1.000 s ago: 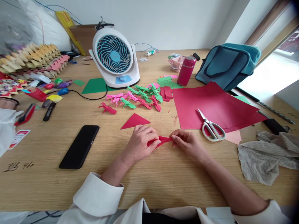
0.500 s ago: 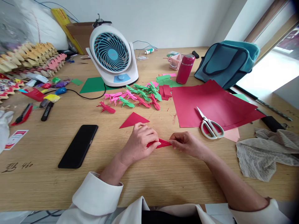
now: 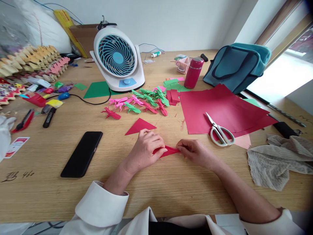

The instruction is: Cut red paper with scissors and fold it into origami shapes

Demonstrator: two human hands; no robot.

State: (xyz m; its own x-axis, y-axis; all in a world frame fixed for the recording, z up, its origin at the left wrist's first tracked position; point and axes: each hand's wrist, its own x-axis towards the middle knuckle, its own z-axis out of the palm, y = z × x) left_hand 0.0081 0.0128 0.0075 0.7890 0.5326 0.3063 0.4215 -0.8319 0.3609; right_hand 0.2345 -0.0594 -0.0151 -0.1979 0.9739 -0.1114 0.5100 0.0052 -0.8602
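Observation:
A folded piece of red paper (image 3: 170, 151) is stretched between my two hands, low over the wooden table. My left hand (image 3: 148, 147) is closed on its left end, thumb in front and fingers behind, hiding part of it. At the paper's right tip, my right hand (image 3: 192, 150) pinches with thumb and forefinger. Just beyond my left hand lies a red paper triangle (image 3: 140, 126). Farther back is a cluster of small folded paper figures in pink, green and red, with a red one (image 3: 111, 113) at its left end.
Scissors (image 3: 218, 130) rest partly on large red paper sheets (image 3: 210, 104) at right. A black phone (image 3: 81, 154) lies left of my arm. Behind stand a fan (image 3: 117, 57), a red flask (image 3: 194, 72) and a blue bag (image 3: 234, 67). A crumpled cloth (image 3: 278, 161) lies far right.
Both hands keep their grip on the folded red paper, and its lower edge shows slightly more below my left thumb. My right fingers have shifted very little; everything else stays put.

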